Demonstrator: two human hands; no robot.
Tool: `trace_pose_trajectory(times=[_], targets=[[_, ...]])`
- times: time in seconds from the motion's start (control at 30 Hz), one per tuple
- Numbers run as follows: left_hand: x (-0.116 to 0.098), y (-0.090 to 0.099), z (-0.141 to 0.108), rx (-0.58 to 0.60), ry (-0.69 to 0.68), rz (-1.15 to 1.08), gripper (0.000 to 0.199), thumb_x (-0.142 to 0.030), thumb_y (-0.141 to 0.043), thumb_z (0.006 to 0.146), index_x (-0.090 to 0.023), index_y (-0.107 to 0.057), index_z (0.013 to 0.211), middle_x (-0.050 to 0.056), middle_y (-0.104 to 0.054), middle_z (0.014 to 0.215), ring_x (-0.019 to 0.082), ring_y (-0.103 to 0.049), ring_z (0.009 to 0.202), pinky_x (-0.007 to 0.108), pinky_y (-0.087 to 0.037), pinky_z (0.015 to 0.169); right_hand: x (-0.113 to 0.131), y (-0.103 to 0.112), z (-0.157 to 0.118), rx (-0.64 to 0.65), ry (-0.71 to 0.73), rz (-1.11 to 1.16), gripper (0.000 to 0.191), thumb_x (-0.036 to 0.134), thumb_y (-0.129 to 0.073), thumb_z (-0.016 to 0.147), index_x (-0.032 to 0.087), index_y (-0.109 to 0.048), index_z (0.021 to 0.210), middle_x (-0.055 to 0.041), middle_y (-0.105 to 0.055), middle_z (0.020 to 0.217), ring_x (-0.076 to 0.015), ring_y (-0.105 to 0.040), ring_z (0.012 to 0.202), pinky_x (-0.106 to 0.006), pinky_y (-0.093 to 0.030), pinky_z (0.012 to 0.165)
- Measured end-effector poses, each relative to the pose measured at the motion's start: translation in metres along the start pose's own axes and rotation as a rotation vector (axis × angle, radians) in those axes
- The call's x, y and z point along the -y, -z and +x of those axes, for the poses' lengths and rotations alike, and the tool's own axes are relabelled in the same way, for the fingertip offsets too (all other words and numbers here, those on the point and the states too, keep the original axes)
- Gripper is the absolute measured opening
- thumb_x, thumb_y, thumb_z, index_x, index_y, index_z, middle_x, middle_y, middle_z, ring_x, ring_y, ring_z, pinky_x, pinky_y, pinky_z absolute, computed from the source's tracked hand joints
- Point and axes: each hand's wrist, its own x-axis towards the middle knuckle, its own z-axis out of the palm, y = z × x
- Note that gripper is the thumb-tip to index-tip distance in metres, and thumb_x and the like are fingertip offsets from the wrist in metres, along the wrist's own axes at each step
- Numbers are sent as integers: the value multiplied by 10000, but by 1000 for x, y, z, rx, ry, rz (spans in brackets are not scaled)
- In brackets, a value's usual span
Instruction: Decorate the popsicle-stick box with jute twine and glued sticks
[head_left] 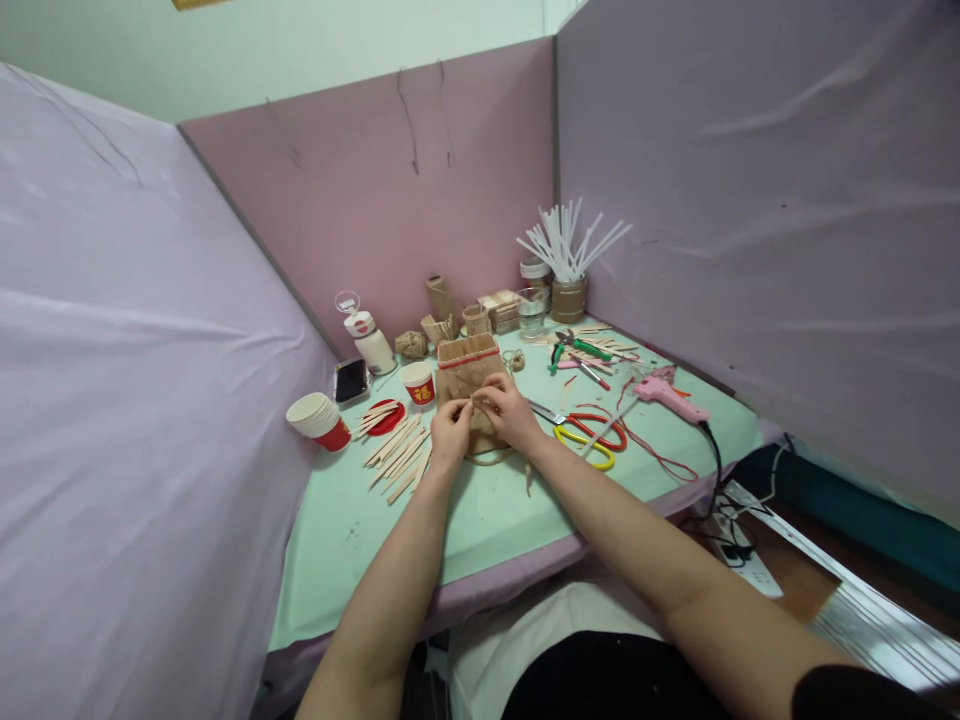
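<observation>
A brown box-like piece (pixel 460 378) with a red-trimmed rim stands on the pale green table, in front of my body. Both hands meet at its front face. My left hand (pixel 451 428) has its thumb and fingers pinched together on brown twine. My right hand (pixel 504 408) pinches at the same spot, its fingertips almost touching those of the left. A loop of the brown twine (pixel 491 461) hangs below the hands, and a loose end (pixel 528 480) lies to the right on the table.
Wooden sticks (pixel 397 455) and a paper cup (pixel 418 384) lie left. On the right are red-and-yellow scissors (pixel 592 436), a pink glue gun (pixel 671 398) and green pliers (pixel 581 347). Stacked cups (pixel 319 420), a white bottle (pixel 370 345) and a jar of white sticks (pixel 569 299) stand around the edges.
</observation>
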Motion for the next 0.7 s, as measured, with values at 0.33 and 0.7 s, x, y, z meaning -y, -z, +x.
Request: trace_pose_trajectory(times=[0.33, 0.7], targets=[[0, -2, 0, -31, -47, 44, 180, -276, -577, 760, -156, -686, 837, 76, -695, 865, 189, -612, 826, 307, -449, 787, 1, -1, 2, -27, -77, 80, 165, 276, -480, 862, 182, -592, 787, -41, -554, 817, -161, -526, 826, -293, -417, 761], [-9, -1, -3, -26, -1, -29, 199, -312, -605, 732, -151, -693, 812, 61, -699, 809, 175, -615, 763, 281, -459, 729, 2, -4, 8, -23, -449, 345, 200, 360, -525, 764, 174, -578, 712, 20, -538, 638, -119, -485, 626, -246, -392, 615]])
